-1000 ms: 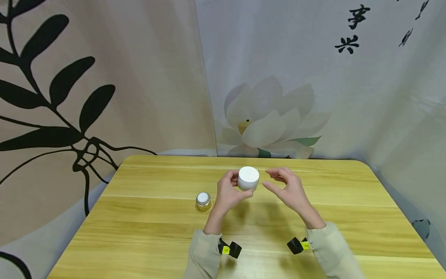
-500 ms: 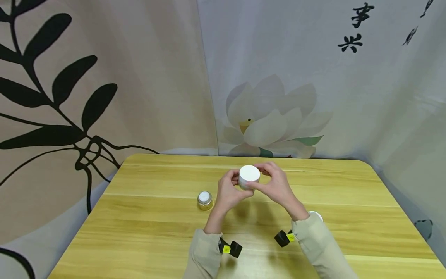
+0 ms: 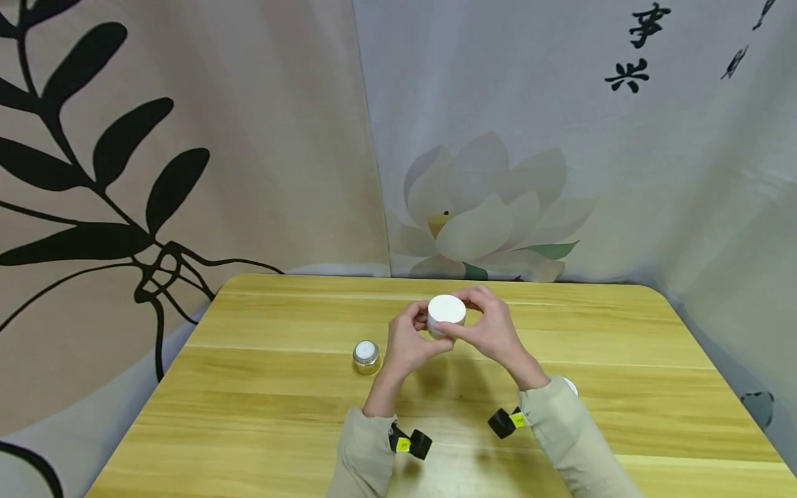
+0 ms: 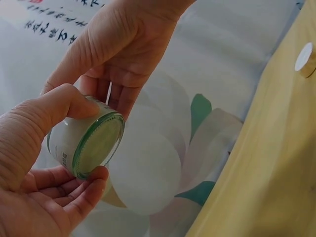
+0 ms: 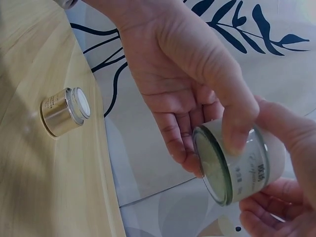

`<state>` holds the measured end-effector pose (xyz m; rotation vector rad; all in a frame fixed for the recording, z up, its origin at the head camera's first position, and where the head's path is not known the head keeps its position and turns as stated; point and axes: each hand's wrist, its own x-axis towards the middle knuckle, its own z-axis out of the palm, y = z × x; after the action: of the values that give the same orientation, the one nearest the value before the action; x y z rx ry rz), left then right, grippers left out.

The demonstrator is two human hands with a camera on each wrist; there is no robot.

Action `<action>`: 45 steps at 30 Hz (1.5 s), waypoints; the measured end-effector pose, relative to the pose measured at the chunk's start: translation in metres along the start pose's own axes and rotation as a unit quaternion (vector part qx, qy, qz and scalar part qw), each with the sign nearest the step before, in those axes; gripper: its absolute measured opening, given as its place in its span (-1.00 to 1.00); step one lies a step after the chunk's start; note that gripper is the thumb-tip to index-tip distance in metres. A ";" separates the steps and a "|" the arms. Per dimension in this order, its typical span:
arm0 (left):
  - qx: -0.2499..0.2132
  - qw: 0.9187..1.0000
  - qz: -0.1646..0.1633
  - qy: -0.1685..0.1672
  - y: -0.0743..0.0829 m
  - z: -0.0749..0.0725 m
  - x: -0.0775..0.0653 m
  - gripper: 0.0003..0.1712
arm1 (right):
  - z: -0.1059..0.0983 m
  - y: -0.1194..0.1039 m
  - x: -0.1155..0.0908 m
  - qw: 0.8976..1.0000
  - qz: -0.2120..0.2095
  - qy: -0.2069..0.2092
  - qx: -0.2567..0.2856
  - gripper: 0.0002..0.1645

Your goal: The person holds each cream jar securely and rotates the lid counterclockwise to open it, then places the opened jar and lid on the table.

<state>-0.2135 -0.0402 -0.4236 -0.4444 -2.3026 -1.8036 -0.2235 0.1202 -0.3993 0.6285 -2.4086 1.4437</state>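
A round cosmetic jar (image 3: 446,311) with a white lid is held above the far part of the table, between both hands. My left hand (image 3: 412,342) grips its glass body from the left, thumb in front. From the right, my right hand (image 3: 488,328) pinches the jar's upper part around the white lid, thumb at the near side. In the left wrist view the jar (image 4: 96,143) is tilted, its greenish glass base showing. Printed lettering shows on the jar's side (image 5: 244,170) in the right wrist view, and the left thumb presses there.
A smaller gold jar (image 3: 366,358) with a white top stands on the wooden table (image 3: 261,401), left of my left hand. Part of a white round thing (image 3: 570,386) shows behind the right sleeve. A printed curtain (image 3: 299,138) hangs behind the table's far edge.
My right hand has come left from beside the jar, and its thumb and fingers now hold it. The left hand keeps its grip. A white round thing has come into sight behind the right sleeve.
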 end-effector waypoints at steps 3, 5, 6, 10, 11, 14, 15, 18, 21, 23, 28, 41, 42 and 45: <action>0.010 1.000 0.014 0.003 -0.001 -0.001 -0.001 -0.42 | 0.000 -0.002 0.000 1.000 -0.003 0.000 0.003 -0.52; 0.015 1.000 0.023 0.004 -0.002 -0.001 -0.001 -0.42 | -0.001 -0.009 -0.001 1.000 -0.007 0.001 0.002 -0.53; 0.014 1.000 0.027 0.005 -0.002 -0.001 -0.001 -0.42 | -0.002 -0.014 -0.001 1.000 -0.010 0.001 0.004 -0.53; 0.010 0.999 0.036 0.007 -0.003 -0.002 -0.002 -0.44 | -0.007 -0.034 -0.003 1.000 -0.017 -0.002 0.004 -0.56; 0.007 0.999 0.035 0.006 -0.002 -0.002 -0.002 -0.44 | -0.008 -0.038 -0.003 1.000 -0.017 -0.005 0.004 -0.56; -0.006 1.000 0.031 -0.002 -0.002 -0.003 -0.003 -0.44 | -0.010 -0.041 -0.003 1.000 -0.021 -0.018 0.009 -0.57; -0.012 1.000 0.028 -0.006 -0.002 -0.003 -0.003 -0.44 | -0.012 -0.041 -0.003 0.999 -0.023 -0.024 0.011 -0.57; -0.030 0.999 0.020 -0.017 0.000 -0.004 -0.003 -0.42 | -0.015 -0.039 -0.003 0.999 -0.026 -0.042 0.020 -0.57; -0.036 0.999 0.013 -0.027 0.011 -0.006 -0.005 -0.43 | -0.016 -0.036 -0.003 0.998 -0.018 -0.056 0.038 -0.54; -0.035 0.999 0.011 -0.028 0.023 -0.008 -0.007 -0.44 | -0.016 -0.031 -0.004 0.997 -0.012 -0.057 0.043 -0.52; -0.023 1.000 0.013 -0.010 0.016 -0.005 -0.006 -0.42 | -0.005 -0.007 -0.006 1.000 -0.011 -0.006 0.018 -0.41; -0.017 0.999 0.022 -0.016 -0.003 -0.005 -0.004 -0.43 | -0.013 0.010 0.000 0.992 -0.027 -0.089 0.083 -0.51; -0.019 0.999 0.020 -0.020 -0.003 -0.005 -0.004 -0.43 | -0.015 0.011 0.000 0.990 -0.029 -0.104 0.090 -0.51; -0.022 0.999 0.013 -0.028 -0.003 -0.005 -0.005 -0.40 | -0.017 0.015 0.000 0.985 -0.034 -0.127 0.111 -0.49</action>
<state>-0.2102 -0.0459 -0.4265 -0.5347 -2.2861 -1.8566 -0.2303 0.1414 -0.4025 0.9917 -2.3980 1.7094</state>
